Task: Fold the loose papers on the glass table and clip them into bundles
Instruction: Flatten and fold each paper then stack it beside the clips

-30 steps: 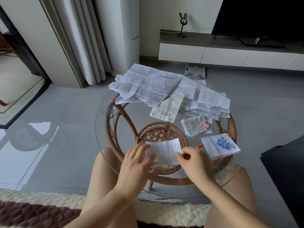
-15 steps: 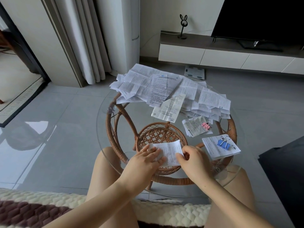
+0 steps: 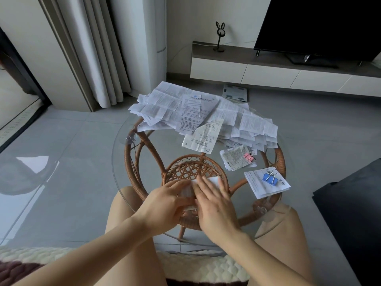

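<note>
A folded white paper (image 3: pixel 188 189) lies on the near part of the round glass table (image 3: pixel 119 149), mostly hidden under my hands. My left hand (image 3: pixel 165 200) rests on its left half with fingers laid flat. My right hand (image 3: pixel 214 200) presses flat on its right half, fingers straight and pointing up-left. A big heap of loose printed papers (image 3: pixel 198 112) covers the far side of the table. Two clipped bundles lie at the right: one with a pink binder clip (image 3: pixel 248 157), one with a blue binder clip (image 3: pixel 270 178).
A rattan frame with a woven basket (image 3: pixel 193 168) shows under the glass. My bare knees sit below the table's near rim. A TV cabinet (image 3: pixel 268 73) and a scale (image 3: pixel 235 92) are beyond, curtains stand at the left, and a dark object (image 3: pixel 350 203) sits at the right.
My right hand let go of the paper's right edge and came over the sheet, lying flat on it. The paper looks smaller, folded under both hands. My left hand stayed on it.
</note>
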Demonstrator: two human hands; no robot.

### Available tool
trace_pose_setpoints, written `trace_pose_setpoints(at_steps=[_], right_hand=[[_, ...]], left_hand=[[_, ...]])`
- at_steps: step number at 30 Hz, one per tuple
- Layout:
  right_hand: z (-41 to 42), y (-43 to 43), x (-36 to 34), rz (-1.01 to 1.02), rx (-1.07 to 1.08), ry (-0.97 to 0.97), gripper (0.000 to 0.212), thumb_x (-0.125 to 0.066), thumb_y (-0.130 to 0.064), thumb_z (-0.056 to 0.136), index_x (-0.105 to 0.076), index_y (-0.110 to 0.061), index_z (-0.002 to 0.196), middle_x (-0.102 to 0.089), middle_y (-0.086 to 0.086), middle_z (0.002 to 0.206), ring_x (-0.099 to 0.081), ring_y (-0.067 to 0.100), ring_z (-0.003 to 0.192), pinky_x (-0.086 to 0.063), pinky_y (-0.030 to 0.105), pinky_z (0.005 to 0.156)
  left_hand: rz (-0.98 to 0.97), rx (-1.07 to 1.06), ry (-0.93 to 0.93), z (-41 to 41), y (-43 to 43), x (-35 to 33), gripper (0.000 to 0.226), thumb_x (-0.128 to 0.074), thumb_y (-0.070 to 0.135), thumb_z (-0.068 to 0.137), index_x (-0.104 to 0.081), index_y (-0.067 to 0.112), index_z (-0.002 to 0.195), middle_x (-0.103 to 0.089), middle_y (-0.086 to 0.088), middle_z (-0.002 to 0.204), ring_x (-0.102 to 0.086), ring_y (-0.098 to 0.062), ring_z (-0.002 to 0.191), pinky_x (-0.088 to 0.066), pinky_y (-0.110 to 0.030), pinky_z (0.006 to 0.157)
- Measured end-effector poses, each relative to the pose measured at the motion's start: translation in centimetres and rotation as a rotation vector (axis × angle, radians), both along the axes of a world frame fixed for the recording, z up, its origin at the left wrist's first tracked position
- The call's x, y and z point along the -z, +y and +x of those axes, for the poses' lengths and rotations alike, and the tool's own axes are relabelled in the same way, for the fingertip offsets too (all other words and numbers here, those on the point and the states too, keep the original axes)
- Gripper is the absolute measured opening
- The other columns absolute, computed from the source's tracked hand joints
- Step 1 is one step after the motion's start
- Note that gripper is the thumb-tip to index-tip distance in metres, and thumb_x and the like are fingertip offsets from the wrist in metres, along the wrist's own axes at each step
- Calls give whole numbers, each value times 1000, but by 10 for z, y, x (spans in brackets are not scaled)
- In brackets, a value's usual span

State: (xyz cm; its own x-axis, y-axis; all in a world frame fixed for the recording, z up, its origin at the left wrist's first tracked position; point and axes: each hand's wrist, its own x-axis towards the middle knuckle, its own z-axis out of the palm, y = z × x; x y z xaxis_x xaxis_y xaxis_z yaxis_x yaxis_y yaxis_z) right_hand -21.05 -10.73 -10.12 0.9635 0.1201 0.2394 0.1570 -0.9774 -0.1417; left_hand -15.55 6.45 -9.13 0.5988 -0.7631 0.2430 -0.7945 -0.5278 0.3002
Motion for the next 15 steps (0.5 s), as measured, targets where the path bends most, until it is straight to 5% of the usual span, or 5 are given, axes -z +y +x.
trace_pose_setpoints(at_steps=[3, 15], right_hand=[[0, -7, 9, -14, -13, 91, 50, -30, -31, 93, -49, -15, 137, -44, 0, 145, -38, 17, 136, -16, 48, 108], [-5, -48, 6, -139, 21, 12, 52, -35, -25, 84, -57, -16, 129, -53, -2, 136, -42, 6, 129, -13, 46, 108]], left_hand=[[20, 16, 9, 2, 2, 3, 40, -39, 31, 89, -65, 44, 117, -57, -5, 134, -56, -22, 120, -57, -33, 81], [53, 31, -34, 6, 6, 6, 45, -34, 29, 87, -66, 40, 116, -58, -7, 132, -60, -25, 116, -57, -33, 79]])
